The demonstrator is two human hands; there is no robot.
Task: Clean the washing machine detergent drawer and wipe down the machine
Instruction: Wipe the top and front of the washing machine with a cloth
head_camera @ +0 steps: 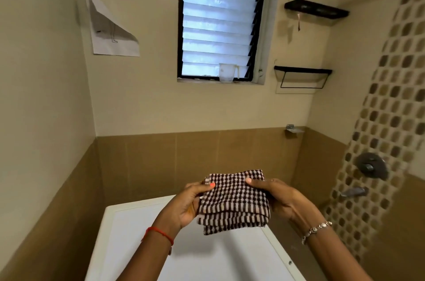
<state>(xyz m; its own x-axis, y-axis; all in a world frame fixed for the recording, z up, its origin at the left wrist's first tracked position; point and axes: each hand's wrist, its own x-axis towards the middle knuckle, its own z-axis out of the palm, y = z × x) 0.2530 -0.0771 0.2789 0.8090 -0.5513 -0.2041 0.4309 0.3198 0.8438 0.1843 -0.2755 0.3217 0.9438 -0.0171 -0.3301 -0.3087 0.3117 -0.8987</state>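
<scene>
1. Head view: a folded checked cloth (pixel 233 200) is held in the air between both hands, in front of the brown wall tiles and above the far edge of the white machine (pixel 138 234).
2. The cloth is folded to a near-square, so no long axis stands out. Its striped border runs left to right. The stacked loose edges face the person, and the far edge points toward the back wall.
3. The left hand (pixel 186 202) pinches the cloth's left edge, thumb on top and fingers curled beneath, mostly hidden.
4. The right hand (pixel 280 200) grips the right edge the same way, thumb pressed on the upper face and fingers under the cloth.
5. A red thread (pixel 158 233) circles the left wrist; a bracelet (pixel 316 230) circles the right.
6. On the back wall is a louvred window (pixel 218 27), with a clear jug (pixel 226 72) on its sill near the right corner.
7. A curled paper (pixel 110 27) hangs on the wall left of the window.
8. Two dark shelves (pixel 316 8) are fixed right of the window, one above the other.
9. On the right wall, a shower valve (pixel 371 165) sits above a spout (pixel 353 191), beside a mosaic strip (pixel 391 96).
</scene>
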